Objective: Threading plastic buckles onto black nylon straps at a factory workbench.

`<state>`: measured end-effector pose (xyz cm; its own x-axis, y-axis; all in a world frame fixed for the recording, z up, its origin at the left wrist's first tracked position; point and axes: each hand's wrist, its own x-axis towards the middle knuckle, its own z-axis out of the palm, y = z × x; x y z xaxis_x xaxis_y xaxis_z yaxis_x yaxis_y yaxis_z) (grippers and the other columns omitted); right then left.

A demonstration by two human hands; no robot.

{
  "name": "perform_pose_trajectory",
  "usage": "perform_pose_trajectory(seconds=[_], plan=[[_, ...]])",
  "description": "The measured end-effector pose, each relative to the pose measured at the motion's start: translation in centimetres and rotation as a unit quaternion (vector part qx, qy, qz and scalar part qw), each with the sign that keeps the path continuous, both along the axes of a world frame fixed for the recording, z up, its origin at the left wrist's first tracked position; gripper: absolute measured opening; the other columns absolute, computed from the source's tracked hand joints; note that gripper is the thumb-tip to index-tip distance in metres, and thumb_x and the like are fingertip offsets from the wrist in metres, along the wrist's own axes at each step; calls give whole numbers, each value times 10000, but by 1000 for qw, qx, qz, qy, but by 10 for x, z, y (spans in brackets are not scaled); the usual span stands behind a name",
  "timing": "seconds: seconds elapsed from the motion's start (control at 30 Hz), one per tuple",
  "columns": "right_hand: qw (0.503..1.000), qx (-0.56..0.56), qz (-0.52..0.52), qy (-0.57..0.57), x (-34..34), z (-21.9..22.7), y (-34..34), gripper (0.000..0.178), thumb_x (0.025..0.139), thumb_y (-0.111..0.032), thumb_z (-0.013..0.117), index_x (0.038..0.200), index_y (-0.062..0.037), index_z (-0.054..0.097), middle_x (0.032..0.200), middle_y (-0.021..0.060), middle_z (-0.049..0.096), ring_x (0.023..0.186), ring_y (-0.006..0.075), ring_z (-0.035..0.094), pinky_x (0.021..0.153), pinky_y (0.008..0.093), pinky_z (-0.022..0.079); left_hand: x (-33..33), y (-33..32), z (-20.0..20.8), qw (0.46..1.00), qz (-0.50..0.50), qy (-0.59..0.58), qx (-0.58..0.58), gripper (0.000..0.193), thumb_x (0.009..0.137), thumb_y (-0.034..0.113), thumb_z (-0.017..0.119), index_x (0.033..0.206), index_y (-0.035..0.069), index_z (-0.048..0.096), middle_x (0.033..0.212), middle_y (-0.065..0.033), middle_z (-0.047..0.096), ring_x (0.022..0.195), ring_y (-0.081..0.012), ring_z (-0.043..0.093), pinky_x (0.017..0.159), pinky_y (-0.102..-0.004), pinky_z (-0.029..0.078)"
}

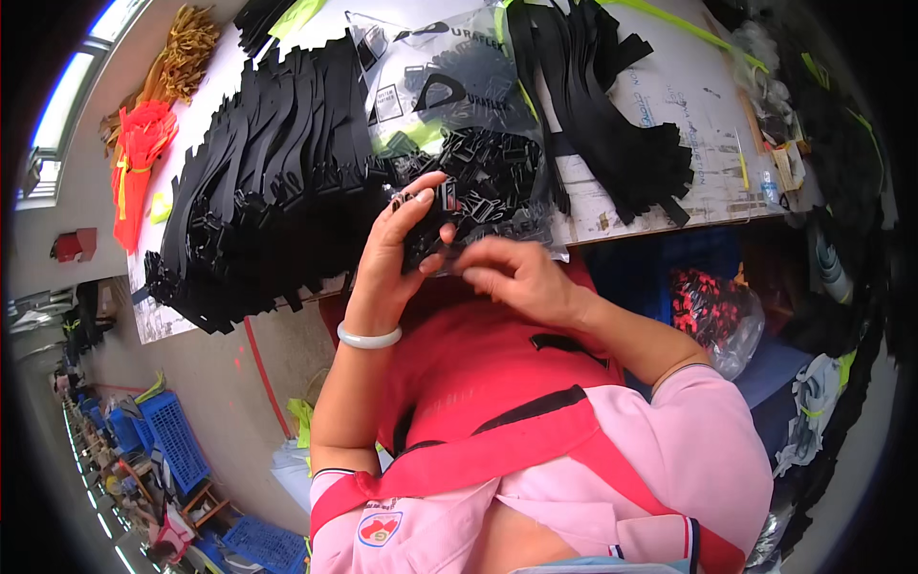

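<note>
At the table's near edge, my left hand (pixel 390 251) is curled around something dark. It blends with the black plastic buckles (pixel 488 177) behind it, so I cannot make it out. Close beside it on the right, my right hand (pixel 524 279) has bent fingers drawn together, with slightly blurred tips; what they pinch does not show. The buckles lie heaped at the mouth of a clear printed plastic bag (pixel 459 72). Left of the bag, many black webbing straps (pixel 287 124) lie side by side, their near ends carrying black buckles and hanging over the edge.
More black straps (pixel 612 134) lie on the white table (pixel 712 115) to the right. Orange-red material (pixel 143 143) hangs at the far left corner. Below the table on the right is a clear bag of red and black pieces (pixel 708 311). Blue crates (pixel 174 435) stand at lower left.
</note>
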<state>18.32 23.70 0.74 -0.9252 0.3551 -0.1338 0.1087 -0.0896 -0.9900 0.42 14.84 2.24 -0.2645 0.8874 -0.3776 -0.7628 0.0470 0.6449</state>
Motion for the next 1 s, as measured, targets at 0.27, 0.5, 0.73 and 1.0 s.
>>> perform_pose_trajectory(seconds=[0.27, 0.5, 0.73, 1.0], plan=[[936, 300, -17, 181, -17, 1, 13, 238, 824, 20, 667, 1040, -80, 669, 900, 79, 620, 739, 205, 647, 681, 289, 529, 28, -43, 4, 997, -55, 45, -31, 440, 1011, 397, 389, 1220, 41, 540, 723, -103, 610, 466, -101, 494, 366, -189, 331], [985, 164, -22, 57, -8, 27, -4, 120, 875, -75, 651, 967, 3, 659, 804, 95, 651, 717, 140, 644, 649, 276, 504, 30, -74, -24, 998, -52, -8, -32, 438, 996, 391, 435, 1176, 19, 582, 746, -122, 644, 518, -137, 561, 403, -219, 404], [978, 203, 56, -9, 10, 9, -9, 192, 889, -188, 634, 907, 3, 647, 798, 153, 657, 715, 249, 650, 660, 336, 497, 55, -97, -32, 975, -109, 171, -91, 237, 945, 237, 587, 966, 11, 655, 689, -64, 629, 458, -84, 501, 377, -204, 378], [805, 575, -147, -25, 52, -26, 88, 199, 838, -153, 654, 1015, -65, 634, 860, 79, 660, 881, 283, 612, 764, 379, 496, 60, -108, -38, 986, -144, 45, -75, 213, 918, 201, 614, 980, 2, 661, 686, -74, 630, 463, -92, 518, 384, -214, 388]])
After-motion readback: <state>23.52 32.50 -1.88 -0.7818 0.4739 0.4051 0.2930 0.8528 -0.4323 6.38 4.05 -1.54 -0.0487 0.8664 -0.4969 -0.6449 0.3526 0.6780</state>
